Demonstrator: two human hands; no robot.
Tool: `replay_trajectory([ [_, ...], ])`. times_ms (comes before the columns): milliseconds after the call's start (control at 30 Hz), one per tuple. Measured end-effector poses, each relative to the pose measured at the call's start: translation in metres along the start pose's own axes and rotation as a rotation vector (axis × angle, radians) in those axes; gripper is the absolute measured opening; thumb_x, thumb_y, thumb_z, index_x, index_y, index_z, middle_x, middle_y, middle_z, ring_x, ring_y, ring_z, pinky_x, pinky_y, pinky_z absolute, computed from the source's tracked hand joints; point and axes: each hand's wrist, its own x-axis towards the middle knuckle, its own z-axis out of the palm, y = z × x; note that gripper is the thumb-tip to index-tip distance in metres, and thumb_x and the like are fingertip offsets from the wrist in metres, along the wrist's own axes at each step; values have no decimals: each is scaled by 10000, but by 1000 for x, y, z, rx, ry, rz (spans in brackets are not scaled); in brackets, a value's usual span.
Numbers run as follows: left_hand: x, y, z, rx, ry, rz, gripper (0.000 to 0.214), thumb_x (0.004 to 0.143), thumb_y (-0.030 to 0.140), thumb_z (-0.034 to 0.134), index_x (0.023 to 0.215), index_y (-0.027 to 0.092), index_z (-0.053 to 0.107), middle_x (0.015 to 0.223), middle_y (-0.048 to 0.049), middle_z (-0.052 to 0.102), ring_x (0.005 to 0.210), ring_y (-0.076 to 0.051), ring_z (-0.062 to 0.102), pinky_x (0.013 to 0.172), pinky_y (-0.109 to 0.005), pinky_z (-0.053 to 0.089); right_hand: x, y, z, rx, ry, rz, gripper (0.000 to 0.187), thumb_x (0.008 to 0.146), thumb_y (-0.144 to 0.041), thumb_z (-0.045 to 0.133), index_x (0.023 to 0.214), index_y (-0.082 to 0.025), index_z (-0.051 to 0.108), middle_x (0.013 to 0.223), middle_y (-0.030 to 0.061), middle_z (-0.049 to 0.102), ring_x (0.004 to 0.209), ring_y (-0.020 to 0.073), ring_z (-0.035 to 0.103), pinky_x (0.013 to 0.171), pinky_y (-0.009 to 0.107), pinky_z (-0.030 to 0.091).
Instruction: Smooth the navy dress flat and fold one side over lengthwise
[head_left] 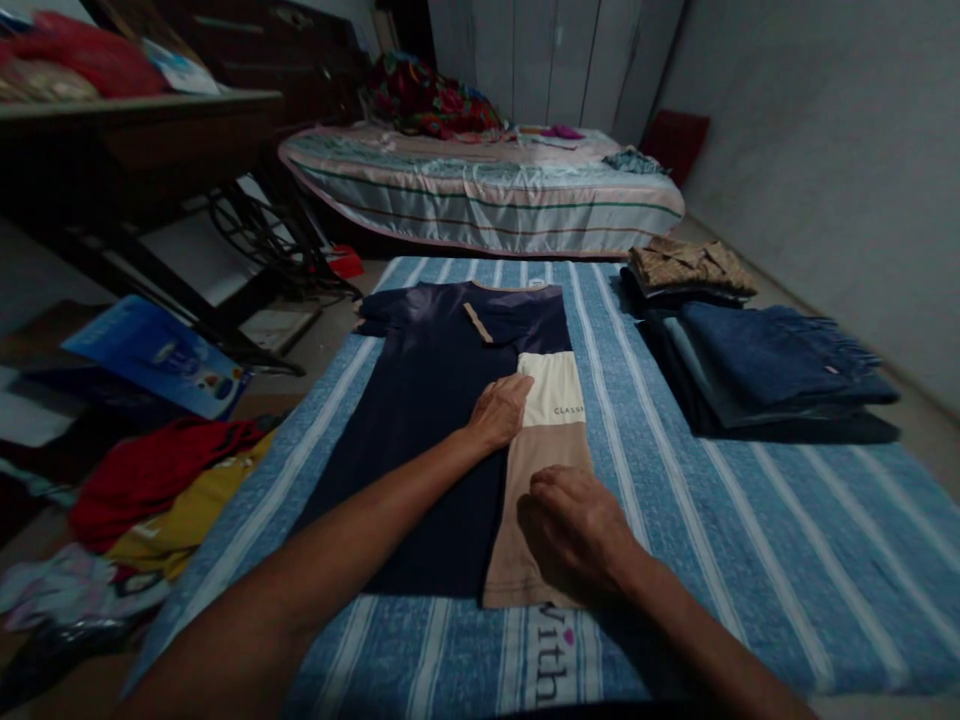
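A T-shirt (431, 430) in navy lies face down or sideways folded on a blue striped cloth, its right side turned inward over the body. The folded strip shows a cream band (551, 390) with printed letters and a tan panel (551, 455) below it. My left hand (501, 410) rests flat on the shirt beside the edge of the folded strip. Over the tan panel is my right hand (577, 515), fingers loosely bent with nothing visible in them; whether it touches the fabric is unclear.
Folded jeans (780, 350) and a brown patterned garment (690, 265) are stacked at the right edge of the striped cloth (675, 550). Loose clothes (165, 480) and a blue box (161, 355) lie at left, below a sewing-machine table (135, 110). A bed (487, 205) stands behind.
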Motion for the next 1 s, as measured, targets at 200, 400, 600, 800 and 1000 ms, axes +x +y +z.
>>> replay_trajectory([
  [200, 1, -2, 6, 11, 35, -3, 369, 862, 72, 376, 1201, 167, 487, 1245, -90, 531, 1103, -202, 505, 962, -309, 396, -18, -27, 17, -90, -72, -25, 231, 905, -195, 460, 1089, -164, 596, 1182, 130, 592, 1177, 276, 472, 991, 457, 380],
  [400, 3, -6, 9, 43, 47, 44, 351, 830, 11, 375, 1120, 146, 518, 1183, -101, 551, 1085, -196, 511, 950, -298, 413, -23, -43, 29, -131, -226, 13, 410, 898, -307, 499, 1288, -182, 476, 1381, 123, 462, 1302, 313, 355, 1060, 539, 292],
  [600, 2, -6, 6, 46, 46, 67, 302, 837, 23, 387, 1054, 165, 541, 1139, -95, 570, 1042, -200, 533, 932, -320, 432, -23, -51, 32, -119, -238, -1, 425, 903, -345, 490, 1296, -183, 469, 1389, 113, 459, 1307, 290, 359, 1078, 523, 284],
  [800, -9, 0, 4, 29, 55, 64, 238, 864, 109, 423, 1069, 155, 535, 1190, -108, 554, 1085, -207, 532, 947, -330, 427, -21, -56, 41, -157, -194, 5, 384, 913, -320, 481, 1264, -165, 495, 1355, 151, 484, 1282, 292, 397, 1063, 503, 312],
  [1000, -23, 6, 0, 25, 49, 54, 264, 879, 165, 443, 1128, 136, 528, 1334, -142, 472, 1222, -226, 452, 1000, -361, 388, -22, -60, 30, -77, -196, 15, 386, 884, -308, 516, 1242, -164, 500, 1345, 140, 488, 1265, 277, 417, 1073, 483, 310],
])
